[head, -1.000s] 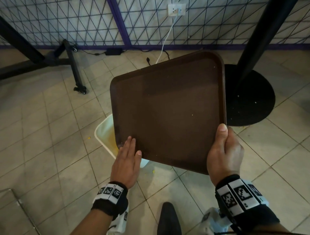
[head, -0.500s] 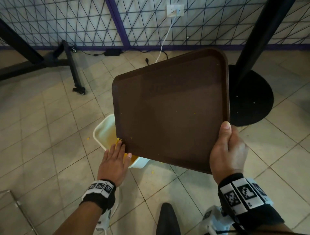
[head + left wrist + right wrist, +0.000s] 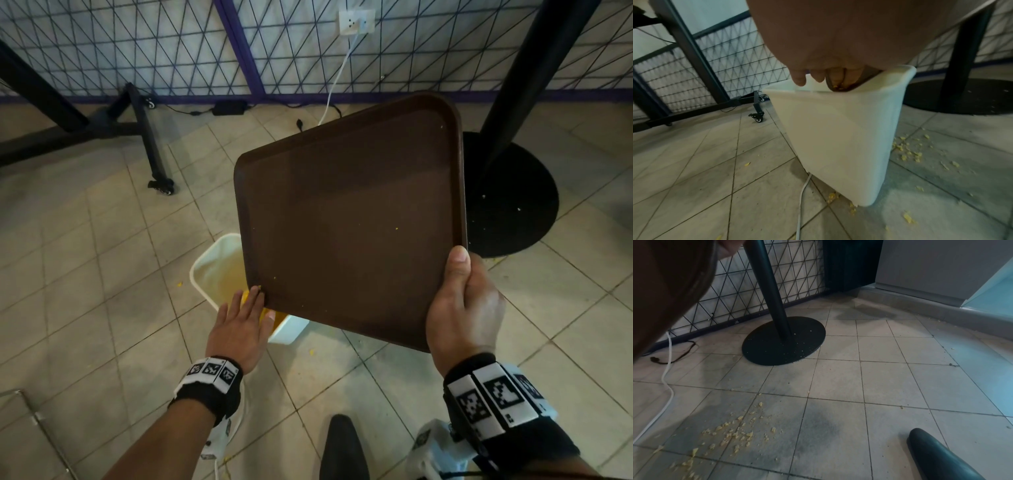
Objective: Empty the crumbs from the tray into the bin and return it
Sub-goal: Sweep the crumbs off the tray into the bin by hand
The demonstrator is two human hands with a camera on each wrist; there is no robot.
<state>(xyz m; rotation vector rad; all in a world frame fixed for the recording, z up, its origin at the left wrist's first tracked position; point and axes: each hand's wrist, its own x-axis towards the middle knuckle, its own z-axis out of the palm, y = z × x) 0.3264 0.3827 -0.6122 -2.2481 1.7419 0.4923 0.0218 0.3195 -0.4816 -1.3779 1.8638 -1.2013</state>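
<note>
A brown tray is tilted down to the left, its lower left corner over a cream bin. My right hand grips the tray's near right corner, thumb on the rim. My left hand hangs flat with straight fingers beside that low corner, fingertips at the tray's edge above the bin's mouth. Yellow crumbs show inside the bin, and a few specks cling to the tray. In the left wrist view the bin stands under my palm, with the tray's corner dipping into it.
Crumbs lie scattered on the tiled floor beside the bin. A black table post and its round base stand to the right. A white cable runs past the bin. A wheeled black frame is at the left, and my shoe is near.
My left hand has slid off the tray's surface, down and left to the low corner over the bin. Crumbs went off that corner. The tray tipped a little more.
</note>
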